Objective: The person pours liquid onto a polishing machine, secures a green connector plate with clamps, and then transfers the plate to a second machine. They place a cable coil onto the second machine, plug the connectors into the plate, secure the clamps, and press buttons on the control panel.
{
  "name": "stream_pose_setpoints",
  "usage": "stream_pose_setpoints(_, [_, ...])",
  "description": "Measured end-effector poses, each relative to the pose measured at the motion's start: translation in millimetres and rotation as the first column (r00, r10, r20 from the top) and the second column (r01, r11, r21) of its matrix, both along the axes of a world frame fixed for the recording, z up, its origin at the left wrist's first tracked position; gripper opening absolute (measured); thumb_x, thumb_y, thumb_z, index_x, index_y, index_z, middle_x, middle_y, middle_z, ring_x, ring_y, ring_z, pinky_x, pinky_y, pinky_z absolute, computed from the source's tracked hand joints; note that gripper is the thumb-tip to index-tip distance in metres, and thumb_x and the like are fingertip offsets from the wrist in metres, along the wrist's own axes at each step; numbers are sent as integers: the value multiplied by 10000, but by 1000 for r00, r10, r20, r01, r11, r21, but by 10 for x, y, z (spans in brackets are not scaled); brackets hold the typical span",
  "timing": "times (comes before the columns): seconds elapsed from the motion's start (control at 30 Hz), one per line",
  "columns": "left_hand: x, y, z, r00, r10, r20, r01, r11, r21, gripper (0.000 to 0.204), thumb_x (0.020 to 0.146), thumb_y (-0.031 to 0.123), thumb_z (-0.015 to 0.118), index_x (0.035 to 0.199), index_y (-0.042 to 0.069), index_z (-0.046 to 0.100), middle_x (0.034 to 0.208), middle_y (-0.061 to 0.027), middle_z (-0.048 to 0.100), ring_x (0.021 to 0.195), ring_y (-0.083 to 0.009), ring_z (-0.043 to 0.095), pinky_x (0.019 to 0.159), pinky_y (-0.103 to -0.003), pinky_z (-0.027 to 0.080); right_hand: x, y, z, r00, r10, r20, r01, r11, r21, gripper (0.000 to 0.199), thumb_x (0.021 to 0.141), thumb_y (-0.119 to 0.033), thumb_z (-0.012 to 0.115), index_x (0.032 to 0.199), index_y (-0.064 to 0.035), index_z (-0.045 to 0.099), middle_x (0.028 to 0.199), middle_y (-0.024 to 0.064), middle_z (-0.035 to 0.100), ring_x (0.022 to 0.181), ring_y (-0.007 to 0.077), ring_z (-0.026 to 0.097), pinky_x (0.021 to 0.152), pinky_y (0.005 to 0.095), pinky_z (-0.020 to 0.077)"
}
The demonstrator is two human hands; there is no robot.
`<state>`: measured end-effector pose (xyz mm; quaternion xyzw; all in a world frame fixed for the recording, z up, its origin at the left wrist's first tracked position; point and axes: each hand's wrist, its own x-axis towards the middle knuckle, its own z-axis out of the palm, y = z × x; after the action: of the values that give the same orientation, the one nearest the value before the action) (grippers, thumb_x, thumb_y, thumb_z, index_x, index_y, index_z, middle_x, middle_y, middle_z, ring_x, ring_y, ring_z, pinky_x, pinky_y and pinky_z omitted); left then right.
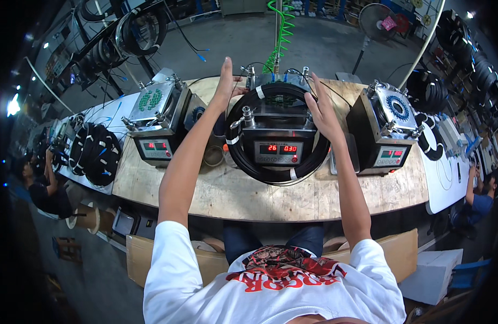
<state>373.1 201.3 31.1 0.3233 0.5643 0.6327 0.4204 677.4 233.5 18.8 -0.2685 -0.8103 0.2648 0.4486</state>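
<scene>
My left hand point(226, 87) is open, fingers stretched up and away, beside the upper left of a large black cable coil point(320, 156). On the coil's upper right, my right hand point(324, 113) is open too, fingers extended and palm turned inward. It overlaps the coil's edge; whether it touches I cannot tell. White ties bind the coil in several places. The coil rings the middle bench machine point(278, 152), a dark box with a lit red display and metal clamp posts. Green pieces on the machine's top show partly behind the coil.
Similar machines stand left point(154, 121) and right point(387, 124) on the wooden table point(206, 197). More black coils lie on a white table point(95, 156) at left and hang on racks. A green spiral hose point(284, 32) drops behind the middle machine. Other people work at both sides.
</scene>
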Motion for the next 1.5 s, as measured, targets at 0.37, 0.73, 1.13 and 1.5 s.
stream_pose_setpoints(0.37, [-374, 851, -633, 964, -117, 237, 112, 993, 36, 275, 1000, 420, 606, 991, 160, 697, 934, 54, 658, 939, -126, 587, 827, -347, 433, -3, -107, -12, 993, -119, 22, 121, 988, -99, 559, 1059, -328, 484, 1553, -116, 330, 1505, 219, 458, 1399, 350, 448, 1142, 413, 346])
stream_pose_setpoints(0.73, [-468, 1024, -779, 850, 66, 522, -96, 995, 31, 332, 989, 460, 613, 990, 128, 626, 842, 17, 652, 760, -159, 602, 702, -415, 516, -35, -94, -5, 988, -153, 21, 154, 985, -81, 554, 1047, -349, 502, 1521, -88, 383, 1463, 203, 514, 1345, 365, 504, 1100, 421, 395])
stream_pose_setpoints(1.13, [-178, 896, -424, 897, -353, 267, 348, 935, 69, 671, 1013, 609, 428, 1182, 19, 699, 1056, -128, 724, 941, -223, 695, 901, -388, 565, -27, -69, -62, 982, -188, -1, 187, 980, -69, 553, 1036, -392, 521, 1502, -116, 413, 1385, 224, 571, 1286, 364, 555, 1048, 425, 431])
stream_pose_setpoints(1.5, [-297, 350, -491, 983, -157, -94, 151, 986, -74, 682, 1040, 611, 346, 1425, 84, 542, 1252, -89, 639, 1061, -156, 606, 900, -326, 499, -53, -104, -106, 957, -284, -53, 288, 953, 97, 396, 1038, -283, 540, 1383, -90, 537, 1262, 222, 644, 1163, 384, 628, 940, 433, 494])
